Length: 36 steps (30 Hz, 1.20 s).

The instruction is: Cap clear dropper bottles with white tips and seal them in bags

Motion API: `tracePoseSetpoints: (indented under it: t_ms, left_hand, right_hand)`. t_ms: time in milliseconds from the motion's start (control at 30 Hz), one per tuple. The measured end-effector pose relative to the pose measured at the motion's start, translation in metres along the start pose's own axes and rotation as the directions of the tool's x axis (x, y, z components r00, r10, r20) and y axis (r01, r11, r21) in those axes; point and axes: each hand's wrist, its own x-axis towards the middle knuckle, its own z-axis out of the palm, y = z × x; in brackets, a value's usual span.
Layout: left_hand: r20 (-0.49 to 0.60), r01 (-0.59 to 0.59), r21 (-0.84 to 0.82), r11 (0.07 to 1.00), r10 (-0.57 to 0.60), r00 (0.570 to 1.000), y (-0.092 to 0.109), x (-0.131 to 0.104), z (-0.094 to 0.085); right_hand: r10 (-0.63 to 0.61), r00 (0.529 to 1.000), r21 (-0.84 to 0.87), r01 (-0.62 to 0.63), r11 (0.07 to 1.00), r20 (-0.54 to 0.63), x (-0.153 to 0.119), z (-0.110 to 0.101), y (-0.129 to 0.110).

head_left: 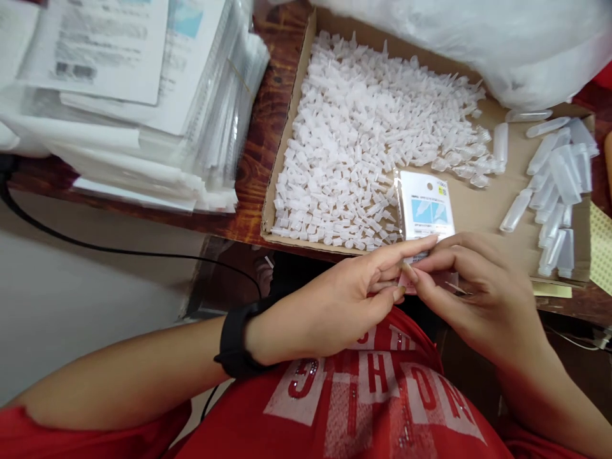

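Note:
Over the front edge of the cardboard tray, a clear plastic bag with a printed card (426,201) stands out past my fingers, its round hanging hole at the far end. My left hand (349,299), a black band on its wrist, grips the bag's near end from the left. From the right, my right hand (478,290) pinches the same end between thumb and fingers. The two hands nearly meet there and hide the lower part of the bag. Small white pointed plastic caps (344,146) are heaped just beyond my left hand.
The shallow cardboard tray (478,207) also holds clear plastic tubes (564,169) on its right. A stack of bagged printed cards (191,127) lies at the left. Behind the tray bulges a large whitish plastic bag (516,51). A black cable (119,250) hangs at the left.

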Motion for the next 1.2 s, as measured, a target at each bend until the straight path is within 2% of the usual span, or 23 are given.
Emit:
tracePoseSetpoints:
  t_ms: [167, 300, 433, 600, 667, 800, 900, 1033, 1100, 1200]
  left_hand:
    - [-0.085, 0.052, -0.005, 0.999, -0.052, 0.995, 0.001, 0.001, 0.0]
    - [-0.161, 0.101, 0.002, 0.995, -0.099, 0.982, 0.01, 0.0, -0.001]
    - [-0.215, 0.104, -0.005, 0.995, -0.103, 0.971, 0.022, -0.006, 0.002]
    - [-0.222, 0.103, 0.013, 0.995, -0.097, 0.97, 0.023, -0.011, 0.009]
    - [-0.216, 0.114, 0.059, 0.992, -0.099, 0.971, 0.021, -0.013, 0.011]
    - [-0.166, 0.186, 0.159, 0.97, -0.159, 0.973, 0.019, -0.019, 0.015]
    - [-0.133, 0.205, 0.182, 0.962, -0.182, 0.974, 0.02, -0.023, 0.017]
    - [-0.131, 0.184, 0.144, 0.972, -0.165, 0.978, 0.02, -0.024, 0.021]
    - [-0.169, 0.172, 0.128, 0.977, -0.15, 0.974, 0.019, -0.023, 0.024]
    - [-0.232, 0.159, 0.133, 0.978, -0.125, 0.965, 0.018, -0.021, 0.027]
  right_hand:
    - [-0.022, 0.998, -0.069, 0.018, 0.997, -0.058, 0.0, 0.007, -0.005]
    - [-0.042, 0.988, -0.114, 0.025, 0.993, -0.149, -0.013, -0.013, -0.003]
    - [0.105, 0.965, 0.07, -0.09, 0.993, -0.241, -0.051, -0.032, 0.006]
    - [0.141, 0.963, 0.316, -0.063, 0.947, -0.23, -0.08, -0.015, 0.016]
    - [0.221, 0.941, 0.454, -0.085, 0.887, -0.255, -0.081, -0.006, 0.016]
    - [0.46, 0.853, 0.732, -0.147, 0.665, -0.246, -0.076, 0.003, 0.012]
    - [0.46, 0.865, 0.789, -0.138, 0.599, -0.198, -0.072, 0.003, 0.007]
    - [0.468, 0.855, 0.835, -0.079, 0.544, -0.224, -0.068, 0.008, 0.003]
    - [0.489, 0.831, 0.829, -0.063, 0.555, -0.264, -0.066, 0.012, 0.003]
    - [0.484, 0.812, 0.784, -0.052, 0.618, -0.327, -0.068, 0.016, 0.006]
